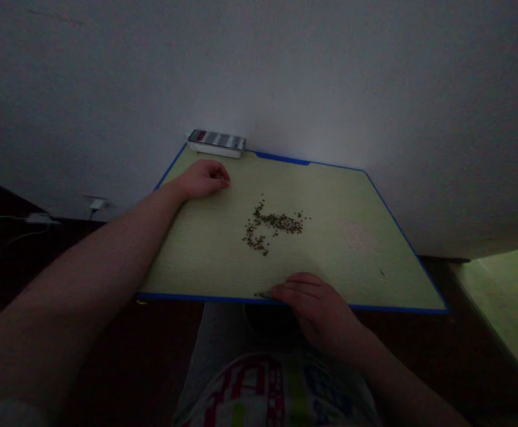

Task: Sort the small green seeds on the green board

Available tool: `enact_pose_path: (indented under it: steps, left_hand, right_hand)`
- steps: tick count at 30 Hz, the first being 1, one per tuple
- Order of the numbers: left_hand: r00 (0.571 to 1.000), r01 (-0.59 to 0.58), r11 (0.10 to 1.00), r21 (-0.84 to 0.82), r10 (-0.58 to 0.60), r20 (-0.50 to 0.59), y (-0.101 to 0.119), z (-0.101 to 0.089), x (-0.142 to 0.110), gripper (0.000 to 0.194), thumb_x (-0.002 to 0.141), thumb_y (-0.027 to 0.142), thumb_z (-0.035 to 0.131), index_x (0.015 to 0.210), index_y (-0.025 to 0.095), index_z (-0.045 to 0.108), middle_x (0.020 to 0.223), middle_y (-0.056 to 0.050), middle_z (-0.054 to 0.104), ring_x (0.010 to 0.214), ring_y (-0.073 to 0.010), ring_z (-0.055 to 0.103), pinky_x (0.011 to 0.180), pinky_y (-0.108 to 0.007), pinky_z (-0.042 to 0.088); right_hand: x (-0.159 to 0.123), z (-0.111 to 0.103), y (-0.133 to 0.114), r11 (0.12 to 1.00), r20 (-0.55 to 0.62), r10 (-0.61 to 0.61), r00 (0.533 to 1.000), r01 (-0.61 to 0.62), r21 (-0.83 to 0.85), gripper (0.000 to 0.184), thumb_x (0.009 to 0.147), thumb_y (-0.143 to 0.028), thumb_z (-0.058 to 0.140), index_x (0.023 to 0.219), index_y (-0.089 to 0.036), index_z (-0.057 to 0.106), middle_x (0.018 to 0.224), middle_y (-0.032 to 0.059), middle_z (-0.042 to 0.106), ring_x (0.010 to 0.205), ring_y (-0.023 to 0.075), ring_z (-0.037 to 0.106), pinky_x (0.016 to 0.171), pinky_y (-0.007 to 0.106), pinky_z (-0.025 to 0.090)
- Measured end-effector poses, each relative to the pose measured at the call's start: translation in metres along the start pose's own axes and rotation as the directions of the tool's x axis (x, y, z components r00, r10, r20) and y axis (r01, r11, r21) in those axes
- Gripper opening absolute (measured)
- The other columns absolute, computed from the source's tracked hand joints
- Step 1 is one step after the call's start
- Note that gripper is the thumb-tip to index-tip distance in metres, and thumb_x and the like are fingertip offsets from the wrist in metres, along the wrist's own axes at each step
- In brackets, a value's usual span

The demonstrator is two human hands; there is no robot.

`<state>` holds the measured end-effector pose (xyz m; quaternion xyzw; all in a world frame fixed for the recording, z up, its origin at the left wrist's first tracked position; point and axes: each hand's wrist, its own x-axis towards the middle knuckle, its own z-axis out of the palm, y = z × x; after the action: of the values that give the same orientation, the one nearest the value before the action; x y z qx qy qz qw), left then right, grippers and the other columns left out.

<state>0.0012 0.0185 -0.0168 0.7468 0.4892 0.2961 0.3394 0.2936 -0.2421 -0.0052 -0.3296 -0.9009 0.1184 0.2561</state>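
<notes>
My left hand [205, 178] rests on the far left of the pale green tabletop [330, 190], fingers loosely curled with a small gap to the thumb; nothing shows in it. At the front edge, my right hand [310, 299] is closed on a thin pointed tool that looks like tweezers [265, 294]. A small dark grain [256, 295] is at its tip; I cannot tell whether they touch. Between the hands lies a scattered heap of small brown grains [280, 222]. To the right is a patch of pale grains [359, 235].
A white box with a dark printed top [216, 142] stands at the back left, by the wall [330, 77]. Blue trim edges the table. A dark round container [270, 323] shows below the front edge. Cables [40, 219] hang at the left.
</notes>
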Motion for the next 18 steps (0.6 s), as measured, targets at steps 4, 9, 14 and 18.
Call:
enact_pose_path:
  steps: [4,9,14,18]
  left_hand:
    - [1.000,0.017,1.000,0.002,-0.017,0.005,0.001,0.000,0.000,0.019,0.068,0.029,0.070,0.079,0.014,0.066,0.058,0.003,0.054,0.054,-0.0091,0.045,0.053,-0.024,0.033]
    - [0.999,0.032,0.999,-0.006,-0.032,-0.002,0.005,0.000,-0.003,0.017,0.067,0.027,0.070,0.078,0.014,0.065,0.058,0.003,0.053,0.054,-0.0092,0.045,0.053,-0.024,0.033]
    - [0.999,0.032,0.999,-0.014,-0.032,0.006,0.005,0.000,-0.002,0.018,0.067,0.028,0.069,0.078,0.014,0.065,0.059,0.002,0.054,0.053,-0.0088,0.045,0.053,-0.023,0.033]
    - [0.999,0.047,0.999,-0.023,-0.047,0.004,0.004,0.000,-0.001,0.020,0.067,0.028,0.070,0.079,0.014,0.065,0.058,0.002,0.053,0.054,-0.0093,0.045,0.053,-0.024,0.033]
  right_hand:
    - [-0.011,-0.003,-0.005,1.000,-0.035,-0.029,0.999,0.029,-0.007,0.039,0.086,0.000,0.044,0.115,-0.016,0.064,0.103,0.0080,0.078,0.091,0.0203,0.070,0.082,0.036,0.060]
    - [-0.021,-0.005,-0.009,0.999,-0.083,-0.027,0.996,0.025,-0.028,0.043,0.085,0.001,0.044,0.119,-0.018,0.062,0.102,0.0074,0.078,0.092,0.0195,0.070,0.081,0.035,0.060]
    - [-0.016,-0.011,-0.001,0.999,-0.125,-0.003,0.992,0.008,0.041,0.043,0.087,-0.001,0.045,0.122,-0.020,0.062,0.102,0.0071,0.077,0.094,0.0190,0.069,0.082,0.035,0.059]
    - [0.012,-0.005,0.002,0.994,-0.051,-0.027,0.998,0.032,0.100,0.040,0.088,-0.003,0.045,0.120,-0.018,0.065,0.106,0.0081,0.077,0.095,0.0186,0.068,0.090,0.038,0.056]
